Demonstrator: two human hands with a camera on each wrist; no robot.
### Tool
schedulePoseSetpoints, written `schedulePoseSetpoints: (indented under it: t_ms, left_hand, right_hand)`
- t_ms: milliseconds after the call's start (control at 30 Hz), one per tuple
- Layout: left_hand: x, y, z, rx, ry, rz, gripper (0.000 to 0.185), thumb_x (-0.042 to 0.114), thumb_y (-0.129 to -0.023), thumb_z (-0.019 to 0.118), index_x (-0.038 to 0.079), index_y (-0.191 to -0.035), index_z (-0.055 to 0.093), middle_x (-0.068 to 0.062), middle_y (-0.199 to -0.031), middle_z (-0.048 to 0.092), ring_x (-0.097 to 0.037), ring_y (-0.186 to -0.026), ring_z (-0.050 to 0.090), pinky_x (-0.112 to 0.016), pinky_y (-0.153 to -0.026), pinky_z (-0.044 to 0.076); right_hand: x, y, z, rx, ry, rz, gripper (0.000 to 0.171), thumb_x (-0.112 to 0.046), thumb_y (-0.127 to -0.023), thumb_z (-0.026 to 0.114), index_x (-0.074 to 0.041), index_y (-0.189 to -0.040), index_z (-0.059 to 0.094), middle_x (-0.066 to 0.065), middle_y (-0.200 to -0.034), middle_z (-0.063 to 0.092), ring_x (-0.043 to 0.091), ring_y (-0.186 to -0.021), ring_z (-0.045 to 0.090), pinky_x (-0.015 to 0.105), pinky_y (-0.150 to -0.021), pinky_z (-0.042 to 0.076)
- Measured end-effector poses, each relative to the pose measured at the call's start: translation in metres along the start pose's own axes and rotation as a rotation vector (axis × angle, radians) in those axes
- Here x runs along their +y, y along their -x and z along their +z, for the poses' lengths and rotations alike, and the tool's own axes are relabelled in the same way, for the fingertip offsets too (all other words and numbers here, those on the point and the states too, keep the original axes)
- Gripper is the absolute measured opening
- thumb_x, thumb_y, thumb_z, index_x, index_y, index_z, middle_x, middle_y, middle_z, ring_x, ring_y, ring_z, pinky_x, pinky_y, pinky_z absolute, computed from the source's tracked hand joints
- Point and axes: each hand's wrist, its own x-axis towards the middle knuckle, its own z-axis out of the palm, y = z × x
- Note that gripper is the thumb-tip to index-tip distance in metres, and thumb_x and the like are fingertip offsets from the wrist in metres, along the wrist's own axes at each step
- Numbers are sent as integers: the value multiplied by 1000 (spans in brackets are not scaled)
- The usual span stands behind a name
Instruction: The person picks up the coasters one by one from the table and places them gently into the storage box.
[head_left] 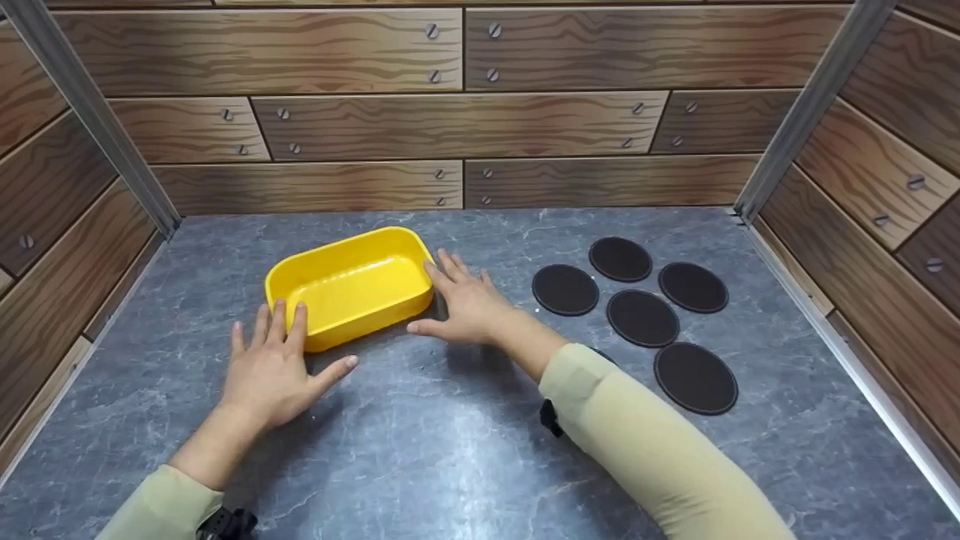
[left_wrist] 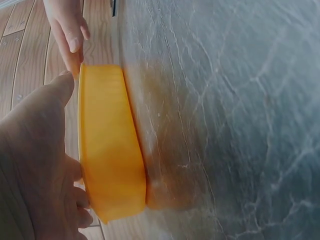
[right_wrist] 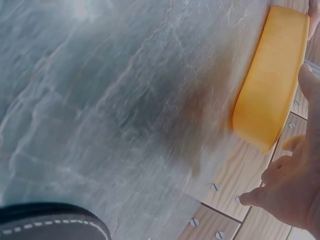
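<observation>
A yellow rectangular plastic tub (head_left: 367,324) with rounded corners stands upright on the grey marbled tabletop, nothing inside it. My left hand (head_left: 268,375) is at its near left corner, fingers extended over the rim and thumb spread out to the right. At the tub's right end is my right hand (head_left: 469,304), with its fingers spread, the index fingertip right at the rim and the thumb pointing left in front. From the left wrist view, the tub's side wall (left_wrist: 107,145) shows beyond my thumb. The right wrist view has the tub (right_wrist: 272,75) beside my outstretched fingers.
Several round black coasters with stitched edges, one of them a coaster (head_left: 643,318) in the middle, lie flat to the right. My right sleeve partly covers another. Wood-patterned panels (head_left: 457,127) wall in the back and both sides, with metal posts (head_left: 814,105) at the corners.
</observation>
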Motion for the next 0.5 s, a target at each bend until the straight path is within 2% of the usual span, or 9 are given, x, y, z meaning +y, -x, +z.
schedulePoseSetpoints:
  t_ms: [167,500]
  left_hand:
    - [1,0,-1,-10,2,-4,129,95,-89,33,-7,-167,15,-37,-170,6,-57,-156,6,-77,-120,-4]
    - [0,-1,-2,-8,-4,-5,129,94,-89,34,-8,-166,16,-39,-169,6,-57,-156,10,-80,-118,-2]
  right_hand:
    - [1,-2,3,-31,5,-9,108,-73,-94,64,-23,-173,10,5,-179,-3,29,-164,0,64,-128,7]
    - [2,5,-4,-49,13,-51,100,-70,-95,65,-12,-169,30,8,-179,3,27,-164,3,59,-129,10]
